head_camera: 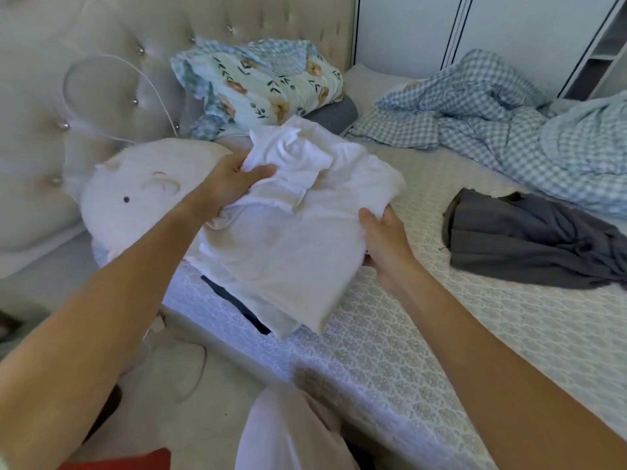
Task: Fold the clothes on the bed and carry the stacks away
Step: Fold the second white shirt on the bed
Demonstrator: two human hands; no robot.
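A bundle of white and cream clothes (295, 239) is held above the near edge of the bed (390, 351). My left hand (234, 181) grips its upper left, thumb pressed over a bunched white piece on top. On the right side, my right hand (386, 242) holds the bundle's edge, fingers tucked under the cloth. A dark garment (234, 300) peeks out beneath the bundle. A grey pleated garment (529, 242) lies unfolded on the mattress to the right.
A round white plush cushion (135, 198) leans by the tufted headboard (101, 62). A floral pillow (268, 86) and a blue checked duvet (509, 120) lie at the back. A white wardrobe (509, 25) stands behind. Floor shows at lower left.
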